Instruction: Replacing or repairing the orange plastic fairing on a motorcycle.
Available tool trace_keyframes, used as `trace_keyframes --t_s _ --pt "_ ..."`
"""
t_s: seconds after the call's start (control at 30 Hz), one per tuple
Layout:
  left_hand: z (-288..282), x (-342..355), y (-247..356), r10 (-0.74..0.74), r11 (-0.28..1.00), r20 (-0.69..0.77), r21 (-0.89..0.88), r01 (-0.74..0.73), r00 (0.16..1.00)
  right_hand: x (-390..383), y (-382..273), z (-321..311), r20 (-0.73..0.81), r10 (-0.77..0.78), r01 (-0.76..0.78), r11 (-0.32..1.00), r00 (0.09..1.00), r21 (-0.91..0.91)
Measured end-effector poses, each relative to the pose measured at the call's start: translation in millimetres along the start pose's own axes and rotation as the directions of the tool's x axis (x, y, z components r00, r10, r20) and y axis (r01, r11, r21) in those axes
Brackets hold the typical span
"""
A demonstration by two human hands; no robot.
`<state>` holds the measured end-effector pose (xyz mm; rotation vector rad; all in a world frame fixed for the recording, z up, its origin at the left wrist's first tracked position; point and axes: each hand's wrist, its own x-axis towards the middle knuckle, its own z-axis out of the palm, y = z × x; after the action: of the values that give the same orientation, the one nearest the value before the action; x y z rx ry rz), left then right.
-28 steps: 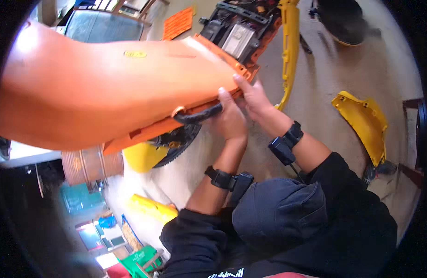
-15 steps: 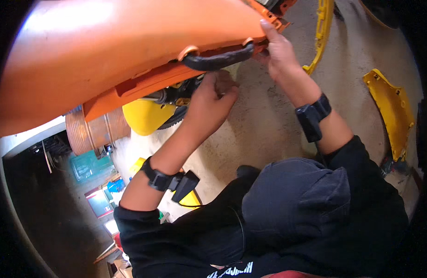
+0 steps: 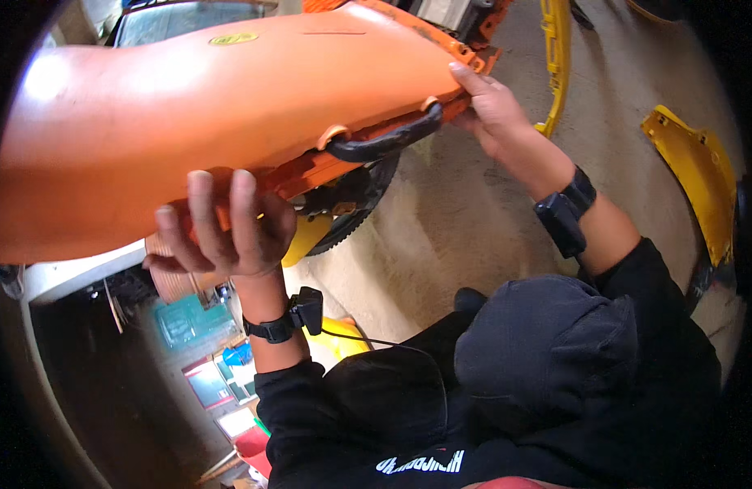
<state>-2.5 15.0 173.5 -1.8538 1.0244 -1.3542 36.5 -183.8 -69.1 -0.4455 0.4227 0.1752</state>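
Observation:
A long, smooth orange piece shaped like a motorcycle seat [image 3: 188,122] fills the upper left, with a black curved handle [image 3: 388,138] along its near edge. My right hand [image 3: 498,110] grips its right end, thumb on top and fingers curled beneath. Lower left, my left hand [image 3: 229,228] is raised at the seat's near edge, fingers spread and stretched upward; whether they press on it I cannot tell. Under the seat show a black tyre [image 3: 363,212] and part of a yellow panel [image 3: 306,240]. Black devices are strapped to both my wrists.
To the right, a curved yellow panel [image 3: 702,183] rests on the concrete floor [image 3: 441,244], with a long yellow strip [image 3: 557,65] farther up. A ribbed rusty drum [image 3: 170,273] and a green case [image 3: 198,322] stand at the left. Machine parts [image 3: 449,12] show beyond the seat.
My left hand has moved left from beneath the black handle to the seat's near edge, its fingers opening out. More of the seat's top and far side shows. My right hand keeps its grip.

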Motion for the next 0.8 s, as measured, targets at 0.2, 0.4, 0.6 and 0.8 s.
trace_keyframes --t_s 0.2,0.4,0.6,0.8 --pt "-8 47 32 -0.051 0.997 0.347 0.071 0.028 0.937 3 -3 -5 -0.025 -0.009 0.010 0.999 1.000 0.033" --pt "-36 60 34 0.008 0.999 0.683 0.021 -0.031 0.730 6 -5 -17 0.030 -0.025 0.027 0.996 0.999 -0.090" --pt "-21 36 25 0.110 0.979 0.547 0.086 -0.187 0.830 1 -5 -16 0.019 -0.022 0.022 0.999 1.000 -0.039" --pt "-16 38 13 0.202 0.961 0.456 0.080 -0.265 0.867 12 1 -15 0.121 -0.032 0.039 0.998 0.992 -0.052"
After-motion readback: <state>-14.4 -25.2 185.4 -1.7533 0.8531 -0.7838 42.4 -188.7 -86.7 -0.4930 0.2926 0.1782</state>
